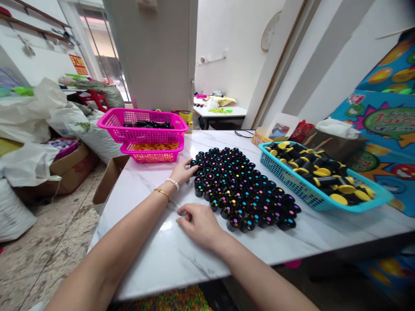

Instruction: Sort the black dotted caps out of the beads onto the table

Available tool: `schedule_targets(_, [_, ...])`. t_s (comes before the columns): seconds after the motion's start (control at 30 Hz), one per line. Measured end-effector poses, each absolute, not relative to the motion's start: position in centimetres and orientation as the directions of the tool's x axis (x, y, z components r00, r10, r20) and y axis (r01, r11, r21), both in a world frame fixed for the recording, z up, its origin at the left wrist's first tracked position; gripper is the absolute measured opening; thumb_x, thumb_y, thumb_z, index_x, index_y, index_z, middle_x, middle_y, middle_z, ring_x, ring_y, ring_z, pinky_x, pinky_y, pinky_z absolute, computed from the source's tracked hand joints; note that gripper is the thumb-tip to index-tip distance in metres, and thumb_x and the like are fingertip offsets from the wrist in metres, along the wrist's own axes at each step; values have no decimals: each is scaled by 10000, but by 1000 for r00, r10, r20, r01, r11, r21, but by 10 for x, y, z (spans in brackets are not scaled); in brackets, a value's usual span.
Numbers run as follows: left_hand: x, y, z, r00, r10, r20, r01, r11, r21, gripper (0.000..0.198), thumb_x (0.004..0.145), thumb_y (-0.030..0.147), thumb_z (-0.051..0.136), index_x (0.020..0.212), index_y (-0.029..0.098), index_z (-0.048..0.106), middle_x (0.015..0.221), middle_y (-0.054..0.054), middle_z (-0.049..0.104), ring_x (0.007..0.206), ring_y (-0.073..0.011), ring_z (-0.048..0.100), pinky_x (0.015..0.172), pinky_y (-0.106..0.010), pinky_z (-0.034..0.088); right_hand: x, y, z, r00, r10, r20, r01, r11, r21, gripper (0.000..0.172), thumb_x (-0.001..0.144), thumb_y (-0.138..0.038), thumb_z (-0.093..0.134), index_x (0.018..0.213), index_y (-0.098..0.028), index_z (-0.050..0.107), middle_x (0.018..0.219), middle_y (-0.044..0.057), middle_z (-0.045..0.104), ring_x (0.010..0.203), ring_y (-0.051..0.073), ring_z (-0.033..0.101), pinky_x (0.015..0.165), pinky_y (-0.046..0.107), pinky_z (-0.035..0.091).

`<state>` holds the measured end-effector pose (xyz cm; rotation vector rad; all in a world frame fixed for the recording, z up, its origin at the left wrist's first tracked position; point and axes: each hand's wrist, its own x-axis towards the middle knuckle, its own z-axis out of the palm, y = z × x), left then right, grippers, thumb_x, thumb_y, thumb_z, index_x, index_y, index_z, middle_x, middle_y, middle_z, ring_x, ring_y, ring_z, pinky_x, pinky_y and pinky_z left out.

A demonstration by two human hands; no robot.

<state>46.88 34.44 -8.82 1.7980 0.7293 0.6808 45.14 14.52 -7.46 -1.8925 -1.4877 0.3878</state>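
Many small black cylindrical containers [233,185] stand upright, packed close together on the white marble-patterned table [145,268]. Coloured dots, blue, purple, pink and yellow, show inside their open tops. At the left edge of this group is my left hand [183,173], its thumb and fingers apart and touching the outermost containers. I cannot see it lift any of them. My right hand [201,224] rests on the table just in front of the group, fingers loosely bent, a gap between thumb and forefinger, with nothing seen in it.
Two stacked pink baskets [152,152] stand back left, with black pieces above and orange ones below. On the right, a turquoise basket [292,183] holds black tubes with yellow caps. Behind it are a small box [261,136] and printed blue cartons [382,116]. White sacks [29,160] lie left.
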Motion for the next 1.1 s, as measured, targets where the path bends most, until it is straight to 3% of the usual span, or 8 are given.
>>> schedule_targets(0.1, [465,347,-92,663,743,92,153,-255,955,697,814,408,667,1415,139,438,1285,-215,589,600,-148,665,448,-241,462,453,145,-75,328,927,185,689,-101,-717,142,794,-212,654,917,-203,724,697,-12,672,645,132,587,676,248,439])
schedule_targets(0.2, [459,348,-94,629,768,122,134,-262,956,587,841,405,630,1343,122,516,1180,-179,656,667,-161,684,495,-231,480,451,142,-77,436,860,266,656,-101,-748,168,811,-188,617,955,-180,701,845,26,675,636,118,583,686,249,471])
schedule_targets(0.33, [451,349,-92,520,825,220,91,-310,946,441,819,429,653,1157,146,656,1126,-132,694,891,-211,668,720,-278,524,446,138,-84,430,810,399,727,-49,-684,222,822,-159,566,1022,-155,661,966,85,641,819,178,624,804,305,505])
schedule_targets(0.43, [450,346,-90,514,823,240,32,-299,954,325,842,405,634,1046,160,694,1058,-82,719,940,-206,656,825,-297,511,445,139,-90,347,820,456,789,7,-615,280,816,-141,548,1083,-155,632,1041,111,644,1004,227,606,926,365,491])
schedule_targets(0.57, [453,336,-90,540,821,184,-16,-209,978,275,914,373,574,1041,141,649,973,-61,701,839,-178,668,750,-348,550,447,146,-98,279,853,442,804,45,-593,504,774,-185,608,1269,-122,543,1327,175,555,1260,275,498,1085,441,403])
schedule_targets(0.67, [453,326,-92,529,841,115,7,-140,990,254,923,365,573,1012,132,623,907,-43,670,739,-152,649,664,-328,556,451,151,-99,368,848,380,756,-35,-653,625,775,-237,620,1368,-109,467,1422,196,477,1327,296,446,1108,470,379])
schedule_targets(0.83, [444,305,-95,566,823,42,67,-96,993,252,921,375,574,874,131,619,756,0,627,630,-123,606,589,-285,526,454,154,-89,470,822,322,651,-77,-755,616,766,-223,629,1358,-141,480,1377,163,517,1246,273,513,1035,401,450])
schedule_targets(1.1, [430,287,-84,666,743,69,64,-150,987,180,895,299,622,822,135,630,649,39,593,564,-111,577,598,-285,515,453,145,-89,336,830,445,746,54,-664,363,754,-154,637,1110,-89,615,1110,153,640,1028,248,590,935,386,476])
